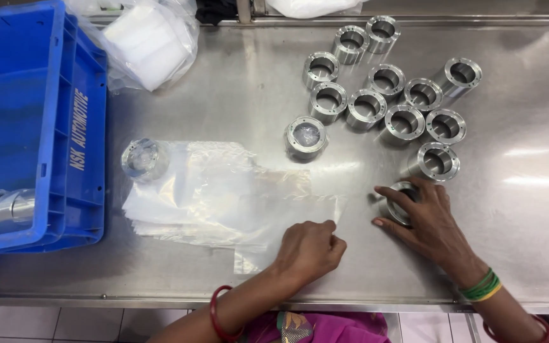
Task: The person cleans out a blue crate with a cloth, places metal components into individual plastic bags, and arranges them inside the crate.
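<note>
My left hand (309, 249) pinches the near right corner of the top clear plastic bag (223, 197) on a flat stack of such bags. My right hand (428, 219) rests over a shiny metal ring (399, 198) on the steel table, fingers curled around it. A group of several more metal rings (386, 101) stands just beyond it. One ring (305, 136) sits at the far right edge of the bags. Another ring (145, 157), wrapped in clear plastic, lies on the bags' far left corner.
A blue plastic crate (39, 121) sits at the left, with wrapped metal parts (1, 209) inside. A white bundle in a clear bag (150, 41) lies at the back. The steel table's front edge (160, 300) runs just below my arms.
</note>
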